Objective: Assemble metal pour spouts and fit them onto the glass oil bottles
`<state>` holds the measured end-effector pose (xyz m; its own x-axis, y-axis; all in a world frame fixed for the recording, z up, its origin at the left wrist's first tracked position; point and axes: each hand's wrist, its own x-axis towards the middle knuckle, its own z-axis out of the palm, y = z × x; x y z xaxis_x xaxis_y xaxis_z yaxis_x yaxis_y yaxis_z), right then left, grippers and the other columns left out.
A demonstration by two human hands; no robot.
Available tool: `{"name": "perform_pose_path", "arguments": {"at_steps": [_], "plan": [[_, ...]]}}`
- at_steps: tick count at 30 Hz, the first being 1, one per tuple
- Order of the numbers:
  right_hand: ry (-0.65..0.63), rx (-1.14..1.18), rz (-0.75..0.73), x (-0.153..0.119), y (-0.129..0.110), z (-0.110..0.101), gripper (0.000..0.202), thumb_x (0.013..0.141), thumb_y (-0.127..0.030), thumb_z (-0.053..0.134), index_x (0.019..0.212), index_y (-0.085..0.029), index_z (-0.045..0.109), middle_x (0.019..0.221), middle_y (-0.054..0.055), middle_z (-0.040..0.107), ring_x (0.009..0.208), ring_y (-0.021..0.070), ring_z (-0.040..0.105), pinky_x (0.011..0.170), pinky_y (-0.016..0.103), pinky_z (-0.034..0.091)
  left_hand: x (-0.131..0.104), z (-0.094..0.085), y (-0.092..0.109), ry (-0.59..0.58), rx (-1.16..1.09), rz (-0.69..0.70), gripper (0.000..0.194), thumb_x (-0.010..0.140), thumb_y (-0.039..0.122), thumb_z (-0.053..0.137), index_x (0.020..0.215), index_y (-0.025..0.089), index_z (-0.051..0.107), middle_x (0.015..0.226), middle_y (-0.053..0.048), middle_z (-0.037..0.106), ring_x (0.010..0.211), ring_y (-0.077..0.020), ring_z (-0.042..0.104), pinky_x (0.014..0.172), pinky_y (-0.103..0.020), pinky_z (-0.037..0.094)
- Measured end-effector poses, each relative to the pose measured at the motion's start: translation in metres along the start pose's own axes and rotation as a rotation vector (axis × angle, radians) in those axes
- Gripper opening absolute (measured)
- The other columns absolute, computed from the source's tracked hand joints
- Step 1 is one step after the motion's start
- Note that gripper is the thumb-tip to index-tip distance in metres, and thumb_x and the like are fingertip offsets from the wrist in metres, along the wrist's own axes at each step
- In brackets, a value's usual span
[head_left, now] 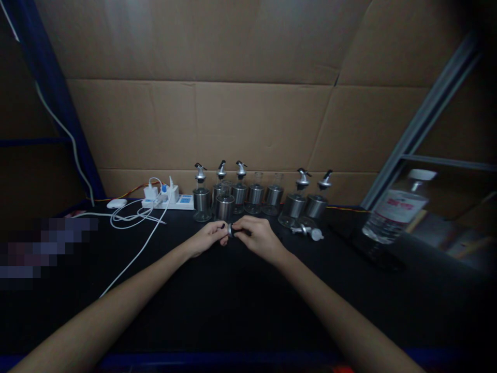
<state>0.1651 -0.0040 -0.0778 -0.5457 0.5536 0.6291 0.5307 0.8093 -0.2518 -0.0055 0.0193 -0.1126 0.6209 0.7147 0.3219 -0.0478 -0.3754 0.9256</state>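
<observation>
My left hand [205,239] and my right hand [259,236] meet over the dark table, both closed on one small silver and black pourer spout [230,230]. Fingers cover most of it. Just behind them stands an open glass bottle with a steel sleeve [224,208]. Two more bottles without spouts, one [255,199] and another [274,199], stand farther back. Silver pourers with black tips top the left bottles [201,201] and two right ones, a nearer bottle [295,207] and its neighbour [315,206]. A loose pourer [309,232] lies right of my right hand.
A white power strip [186,202] with plugged chargers and a looping white cable [142,249] occupies the left. At the right stands a large clear water bottle [396,210]. A cardboard wall [256,124] closes off the back, with metal frame posts on both sides.
</observation>
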Motion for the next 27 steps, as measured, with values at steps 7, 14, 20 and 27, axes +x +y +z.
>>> {"name": "perform_pose_path", "arguments": {"at_steps": [7,14,20,27], "plan": [[0.062,0.102,0.344,0.003,0.000,0.003,0.013,0.058,-0.009,0.059,0.069,-0.014,0.064,0.068,0.004,0.063,0.058,0.0114,0.057,0.055,0.022,0.046,0.000,0.001,0.000,0.059,0.278,0.027,0.026,0.080,0.038,0.037,0.072,0.015,0.043,0.056,0.004,0.043,0.053,-0.0079,0.040,0.056,-0.020,0.031],[0.054,0.383,0.684,0.002,0.009,0.007,0.023,0.048,-0.015,0.067,0.071,-0.012,0.065,0.059,0.003,0.063,0.052,0.0122,0.057,0.051,0.022,0.045,-0.002,0.003,0.010,0.074,0.528,0.053,0.025,0.082,0.034,0.035,0.069,0.015,0.045,0.057,0.003,0.047,0.055,-0.0084,0.044,0.056,-0.019,0.033],[0.090,0.771,0.899,0.002,0.006,0.007,0.023,0.044,-0.009,0.067,0.067,-0.008,0.062,0.050,0.001,0.061,0.047,0.0104,0.057,0.051,0.022,0.048,-0.003,0.007,0.015,0.085,0.682,0.122,0.022,0.083,0.029,0.034,0.072,0.015,0.047,0.058,0.003,0.049,0.057,-0.0092,0.047,0.058,-0.020,0.034],[0.040,0.977,1.049,0.002,0.006,-0.001,0.018,0.045,0.001,0.062,0.061,-0.008,0.060,0.052,0.002,0.062,0.052,0.0125,0.060,0.059,0.024,0.052,-0.006,0.013,0.017,0.107,0.863,0.220,0.019,0.083,0.025,0.033,0.076,0.015,0.048,0.071,-0.002,0.050,0.072,-0.0133,0.047,0.067,-0.023,0.036]]}}
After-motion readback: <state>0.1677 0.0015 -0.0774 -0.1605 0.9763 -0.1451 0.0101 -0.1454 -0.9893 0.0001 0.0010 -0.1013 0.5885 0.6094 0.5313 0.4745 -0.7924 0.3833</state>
